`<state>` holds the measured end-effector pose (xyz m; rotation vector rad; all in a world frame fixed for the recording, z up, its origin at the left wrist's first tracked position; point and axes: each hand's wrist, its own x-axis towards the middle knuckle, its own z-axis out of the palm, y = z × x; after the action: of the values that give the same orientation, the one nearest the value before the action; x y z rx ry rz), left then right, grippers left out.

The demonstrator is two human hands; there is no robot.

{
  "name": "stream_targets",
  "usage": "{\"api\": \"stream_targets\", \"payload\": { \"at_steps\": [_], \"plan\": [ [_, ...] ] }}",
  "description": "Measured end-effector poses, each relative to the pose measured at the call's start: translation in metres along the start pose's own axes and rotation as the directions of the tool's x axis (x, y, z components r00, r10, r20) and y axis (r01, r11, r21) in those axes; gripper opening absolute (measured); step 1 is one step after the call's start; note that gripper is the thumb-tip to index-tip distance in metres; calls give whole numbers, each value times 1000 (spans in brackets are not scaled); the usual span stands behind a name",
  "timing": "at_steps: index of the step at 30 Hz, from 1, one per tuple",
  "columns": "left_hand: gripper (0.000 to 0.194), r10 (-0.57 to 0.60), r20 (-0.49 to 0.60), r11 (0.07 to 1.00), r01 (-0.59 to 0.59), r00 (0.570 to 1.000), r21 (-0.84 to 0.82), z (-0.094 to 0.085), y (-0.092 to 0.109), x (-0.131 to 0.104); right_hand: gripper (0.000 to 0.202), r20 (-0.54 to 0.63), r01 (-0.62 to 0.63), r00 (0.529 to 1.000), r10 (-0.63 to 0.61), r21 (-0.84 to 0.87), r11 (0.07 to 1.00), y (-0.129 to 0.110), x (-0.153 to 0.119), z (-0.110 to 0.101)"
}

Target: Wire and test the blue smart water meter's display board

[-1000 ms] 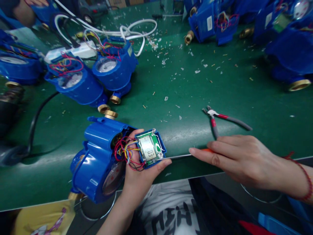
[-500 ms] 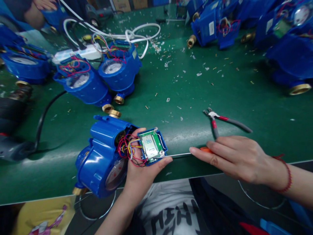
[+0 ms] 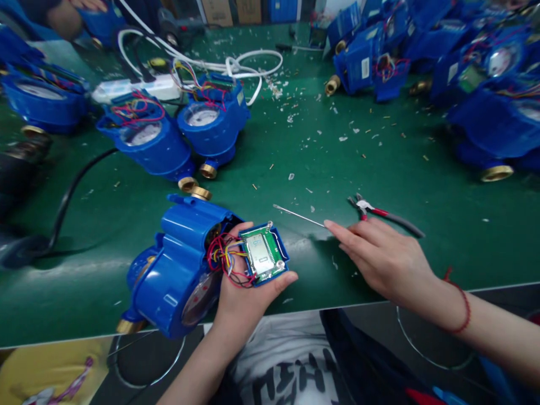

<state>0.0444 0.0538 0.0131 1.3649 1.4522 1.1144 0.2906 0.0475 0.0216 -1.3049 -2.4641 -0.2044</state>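
1. Green circuit board (image 3: 274, 243), seated in a blue housing (image 3: 273, 277): located in your left hand (image 3: 247, 298), above the near edge of the table (image 3: 295, 140), display (image 3: 259, 253) facing up.
2. Left hand: your fingers and thumb are clamped around the housing from below and the sides.
3. Wires (image 3: 225, 256): red, yellow and black leads run from the board toward the blue meter (image 3: 169, 287), which lies tilted just beside your left hand.
4. Right hand (image 3: 382, 259): apart from your left, closed on a screwdriver (image 3: 299, 215). Its bare shaft points left, the tip clear of the board; your fingers cover the grip.
5. Pliers (image 3: 392, 218): open on the table, just beyond your right hand. One handle is partly hidden, so contact with your knuckles cannot be confirmed.
6. Far left: two more meters stand side by side, the near one (image 3: 158, 152) and its neighbour (image 3: 213, 132), before a white power strip (image 3: 139, 88).
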Motion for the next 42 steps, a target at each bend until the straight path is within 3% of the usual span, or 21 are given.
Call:
{"api": "stream_targets", "payload": {
  "at_steps": [3,5,8,10,12,17,22,25,29,32,37,42],
  "plan": [
    [78,11,-15,999,-12,1000,-35,1,1,0,37,81,-36,996,43,-82,996,-3,12,0],
    [76,32,-27,999,-33,999,-37,2,2,0,27,14,-29,999,30,-39,999,-8,23,-4],
    [74,89,-31,996,-90,996,-2,3,0,1,12,-110,118,989,-95,223,968,-21,47,-16],
    [73,140,-37,990,-140,990,2,4,-2,2,14,-90,230,973,-211,381,895,-29,65,-22],
    [74,170,-30,985,-171,985,-30,4,-3,3,20,-21,290,950,-311,430,855,-36,80,-24],
    [74,215,35,975,-213,976,-64,6,-6,5,26,27,435,879,-477,366,823,-40,102,-22],
    [50,280,-57,959,-282,958,-27,13,-10,7,34,32,629,745,-666,296,719,-41,109,-25],
    [41,293,-84,956,-294,952,6,16,-14,7,33,36,683,682,-731,326,653,-42,111,-26],
    [44,292,-18,956,-292,956,-25,15,-15,7,32,54,726,630,-775,313,612,-42,117,-25],
    [56,275,2,961,-274,962,-41,12,-13,7,32,26,704,653,-757,349,619,-41,121,-22],
    [70,240,80,961,-226,967,-157,7,-10,4,24,44,566,736,-676,508,649,-40,121,-11],
    [75,258,41,960,-251,965,-122,9,-15,4,16,56,320,868,-494,696,642,-41,118,-6]
  ]
}}
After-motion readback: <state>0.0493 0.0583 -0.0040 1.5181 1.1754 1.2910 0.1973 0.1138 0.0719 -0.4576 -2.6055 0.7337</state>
